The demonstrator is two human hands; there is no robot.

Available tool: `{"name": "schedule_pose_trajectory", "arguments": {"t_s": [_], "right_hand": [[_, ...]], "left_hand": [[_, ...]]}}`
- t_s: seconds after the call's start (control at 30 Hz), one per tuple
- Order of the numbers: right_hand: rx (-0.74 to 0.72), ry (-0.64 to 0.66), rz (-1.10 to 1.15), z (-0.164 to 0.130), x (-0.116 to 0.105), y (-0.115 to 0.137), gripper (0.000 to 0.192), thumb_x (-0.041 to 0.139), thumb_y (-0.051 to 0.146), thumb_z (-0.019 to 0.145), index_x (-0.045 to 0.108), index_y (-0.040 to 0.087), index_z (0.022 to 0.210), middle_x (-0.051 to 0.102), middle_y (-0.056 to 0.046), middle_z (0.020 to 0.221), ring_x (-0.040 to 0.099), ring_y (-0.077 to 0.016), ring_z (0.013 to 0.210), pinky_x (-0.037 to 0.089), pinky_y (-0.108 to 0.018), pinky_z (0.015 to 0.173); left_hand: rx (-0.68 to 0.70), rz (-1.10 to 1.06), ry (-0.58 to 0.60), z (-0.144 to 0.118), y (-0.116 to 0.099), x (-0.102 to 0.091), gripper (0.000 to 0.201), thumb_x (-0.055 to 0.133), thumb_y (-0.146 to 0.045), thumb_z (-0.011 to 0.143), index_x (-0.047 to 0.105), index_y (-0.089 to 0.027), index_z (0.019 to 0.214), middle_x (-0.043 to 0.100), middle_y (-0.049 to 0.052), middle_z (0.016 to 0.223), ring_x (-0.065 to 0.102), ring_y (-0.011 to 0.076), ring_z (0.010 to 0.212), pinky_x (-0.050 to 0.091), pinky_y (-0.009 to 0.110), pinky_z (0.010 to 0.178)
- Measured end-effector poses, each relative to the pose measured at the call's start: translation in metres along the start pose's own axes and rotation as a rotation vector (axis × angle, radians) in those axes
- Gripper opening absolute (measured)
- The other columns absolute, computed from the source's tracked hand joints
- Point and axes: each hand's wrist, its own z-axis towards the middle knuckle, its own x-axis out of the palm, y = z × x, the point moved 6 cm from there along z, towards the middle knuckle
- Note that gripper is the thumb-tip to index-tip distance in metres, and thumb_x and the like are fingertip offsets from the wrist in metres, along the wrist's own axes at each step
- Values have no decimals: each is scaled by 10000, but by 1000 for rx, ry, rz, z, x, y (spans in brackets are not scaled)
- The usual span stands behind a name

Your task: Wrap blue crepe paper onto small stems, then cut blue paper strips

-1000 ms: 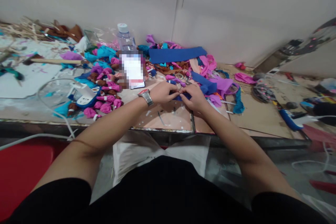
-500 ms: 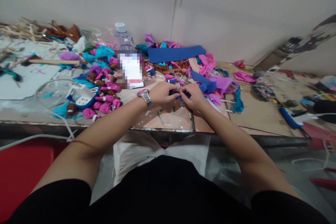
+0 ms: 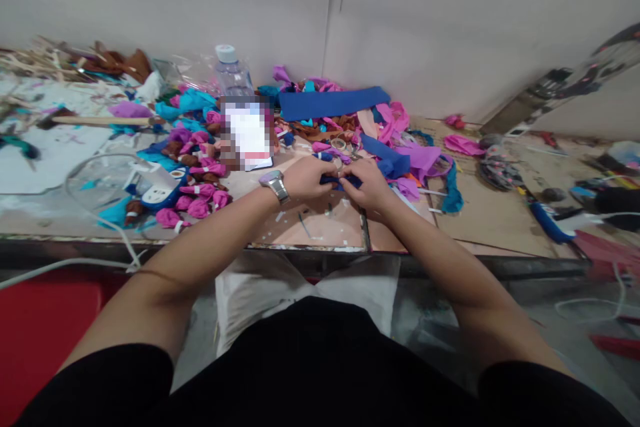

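Observation:
Over the near part of the table my left hand [image 3: 311,177] and my right hand [image 3: 371,185] are close together, fingertips almost meeting. Between them is a dark blue strip [image 3: 330,179], thin and crumpled, pinched by the fingers of both hands; whether it is cloth or crepe paper I cannot tell. Just beyond the fingertips lies a ring-shaped roll, perhaps tape [image 3: 339,143]. A wide flat blue strip [image 3: 335,103] rests on the heap behind. To the right of my hands are a purple piece [image 3: 423,159] and a teal twisted band [image 3: 453,190].
Left of my hands stand a phone [image 3: 249,130] and a water bottle [image 3: 234,73]. Pink tied bundles [image 3: 197,207] lie beside a blue-and-white power strip [image 3: 163,192]. A hammer [image 3: 100,121] lies farther left. Cardboard [image 3: 480,213] covers the right side, with another power strip [image 3: 553,221].
My fingertips have shifted a little, and more of the dark blue strip shows between my hands. The camera view has moved slightly; the other things lie as before.

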Motion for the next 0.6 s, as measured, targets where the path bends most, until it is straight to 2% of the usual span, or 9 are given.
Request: {"name": "schedule_pose_trajectory", "arguments": {"t_s": [0.2,0.3,0.43,0.6], "right_hand": [[1,-7,10,0,-1,-1,108,597,310,974,666,228,961,763,-84,966,679,-278,961,410,-464,938],[-8,-27,27,0,-3,-1,114,599,324,985,665,232,975,766,-85,984,682,-281,982,409,-467,953],[8,-10,27,0,-2,-1,139,583,347,995,661,234,972,762,-85,988,670,-280,990,406,-465,959],[20,30,20,1,1,0,139,544,315,979,643,224,941,739,-86,943,654,-271,957,400,-462,944]], "left_hand": [[15,-128,-7,0,-4,-4,272,610,-409,920,758,-181,919,759,43,829,610,166,695,377,299,669],[-2,-180,-21,0,-5,-7,269,572,-368,937,748,-172,880,751,38,802,589,152,669,376,293,664],[4,-144,-27,1,-5,-7,264,562,-343,944,745,-168,869,760,48,808,595,150,666,379,288,664],[57,-40,-43,1,-6,-2,273,552,-341,961,778,-188,966,784,60,860,629,172,709,377,300,681]]}}
